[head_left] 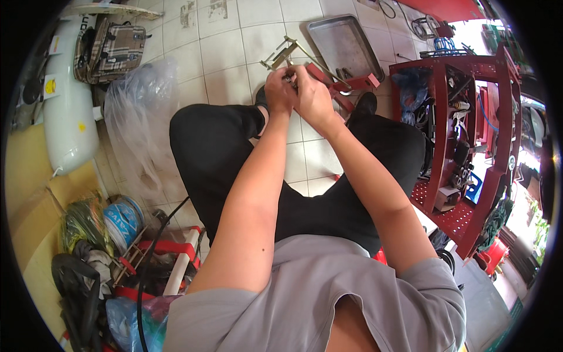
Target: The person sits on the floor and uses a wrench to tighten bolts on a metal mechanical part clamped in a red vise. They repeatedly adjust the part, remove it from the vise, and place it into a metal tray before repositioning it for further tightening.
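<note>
Both hands meet at 12 o'clock. Left hand (278, 94) curled narrow around a small dark part (291, 80), mostly hidden by fingers; right hand (312, 97) pinched in on same part. Brass-toned frame (285, 54) just beyond at 12; contact with fingers, can't tell. Red metal piece (363, 84) near at 1, grey tray (345, 44) past it on tiled floor (221, 56). Red rack (440, 105) at 2–3.

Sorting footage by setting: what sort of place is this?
Probably a workshop or repair area: a red metal shelf packed with assorted gear, a shallow metal tray on the tiled floor, and a big white tank off left.
</note>
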A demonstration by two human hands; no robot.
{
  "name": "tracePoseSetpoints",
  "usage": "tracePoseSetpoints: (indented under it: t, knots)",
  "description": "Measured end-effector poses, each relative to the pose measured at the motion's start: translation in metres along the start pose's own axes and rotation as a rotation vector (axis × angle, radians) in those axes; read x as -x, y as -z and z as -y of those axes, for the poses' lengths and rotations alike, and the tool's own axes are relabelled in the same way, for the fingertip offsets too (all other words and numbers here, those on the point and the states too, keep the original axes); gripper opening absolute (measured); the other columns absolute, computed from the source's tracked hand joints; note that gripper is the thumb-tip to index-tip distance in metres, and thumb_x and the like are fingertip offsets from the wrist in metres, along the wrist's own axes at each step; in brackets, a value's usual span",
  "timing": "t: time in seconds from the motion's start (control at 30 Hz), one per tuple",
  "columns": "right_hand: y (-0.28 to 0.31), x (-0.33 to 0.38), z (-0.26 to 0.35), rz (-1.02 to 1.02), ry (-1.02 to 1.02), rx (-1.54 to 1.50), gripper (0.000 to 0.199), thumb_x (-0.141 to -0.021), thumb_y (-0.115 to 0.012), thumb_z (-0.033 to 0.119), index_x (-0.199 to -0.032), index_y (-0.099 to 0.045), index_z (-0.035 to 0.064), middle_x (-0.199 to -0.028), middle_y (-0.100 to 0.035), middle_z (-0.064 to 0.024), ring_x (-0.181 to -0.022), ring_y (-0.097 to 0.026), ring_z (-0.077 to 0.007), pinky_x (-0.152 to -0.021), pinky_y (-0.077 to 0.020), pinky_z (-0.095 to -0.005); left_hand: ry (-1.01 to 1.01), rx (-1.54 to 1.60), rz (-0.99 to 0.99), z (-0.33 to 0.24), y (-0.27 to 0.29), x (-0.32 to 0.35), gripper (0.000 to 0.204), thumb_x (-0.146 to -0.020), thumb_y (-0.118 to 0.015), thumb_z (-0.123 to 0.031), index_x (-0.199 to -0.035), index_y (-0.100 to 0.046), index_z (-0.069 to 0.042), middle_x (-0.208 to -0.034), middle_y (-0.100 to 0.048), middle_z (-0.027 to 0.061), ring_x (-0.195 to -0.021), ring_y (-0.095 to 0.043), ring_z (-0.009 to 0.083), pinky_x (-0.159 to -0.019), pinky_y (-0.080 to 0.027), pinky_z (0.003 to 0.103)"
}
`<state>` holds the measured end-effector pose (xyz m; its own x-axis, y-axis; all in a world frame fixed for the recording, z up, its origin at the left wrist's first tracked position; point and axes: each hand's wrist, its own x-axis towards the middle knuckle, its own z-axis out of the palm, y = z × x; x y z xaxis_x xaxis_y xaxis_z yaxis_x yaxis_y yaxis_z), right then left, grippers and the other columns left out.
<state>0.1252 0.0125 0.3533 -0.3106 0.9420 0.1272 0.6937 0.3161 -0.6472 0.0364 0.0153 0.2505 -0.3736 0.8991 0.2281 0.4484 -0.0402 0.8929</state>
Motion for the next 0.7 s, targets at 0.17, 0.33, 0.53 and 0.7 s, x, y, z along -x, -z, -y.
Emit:
tracePoseSetpoints:
  t: [0.17,0.33,0.53,0.7]
  knots:
    - [0.017,-0.012,-0.016,0.024,-0.290,-0.618,0.036,-0.091,-0.051,0.032,-0.112,-0.054,0.0033,-0.071,-0.059,-0.0072,-0.061,-0.056,-0.0176,-0.056,-0.0436,-0.0307,0.185,0.162,0.211,-0.003,0.013,-0.005,0.025,-0.073,-0.070,-0.012,-0.094,-0.066,0.001,-0.090,-0.067,0.0142,-0.079,-0.067,0.0239,-0.071,-0.052,0.031]
    - [0.021,-0.058,-0.031,0.322,-0.235,-0.441,0.037,-0.090,-0.052,0.032,-0.103,-0.064,0.0000,-0.077,-0.065,-0.0102,-0.069,-0.061,-0.0208,-0.068,-0.0484,-0.0323,0.248,0.076,0.246,-0.014,0.018,-0.006,0.031,-0.071,-0.077,-0.014,-0.097,-0.067,0.000,-0.088,-0.068,0.0141,-0.076,-0.067,0.0225,-0.068,-0.052,0.032]
    - [0.009,-0.072,-0.044,0.361,0.039,-0.109,0.034,-0.086,-0.057,0.032,-0.089,-0.069,0.0004,-0.074,-0.066,-0.0186,-0.071,-0.064,-0.0340,-0.071,-0.0506,-0.0395,0.343,0.028,0.241,-0.022,0.023,-0.009,0.023,-0.079,-0.071,-0.017,-0.091,-0.066,0.002,-0.071,-0.066,0.0106,-0.062,-0.063,0.0188,-0.061,-0.048,0.031]
    - [0.010,-0.064,-0.032,0.314,-0.004,-0.075,0.026,-0.084,-0.059,0.023,-0.091,-0.069,0.0006,-0.080,-0.065,-0.0203,-0.073,-0.062,-0.0353,-0.067,-0.0491,-0.0387,0.445,0.383,0.018,0.013,0.004,0.001,0.024,-0.083,-0.069,-0.021,-0.079,-0.061,0.001,-0.064,-0.061,0.0032,-0.057,-0.058,0.0120,-0.055,-0.048,0.026]
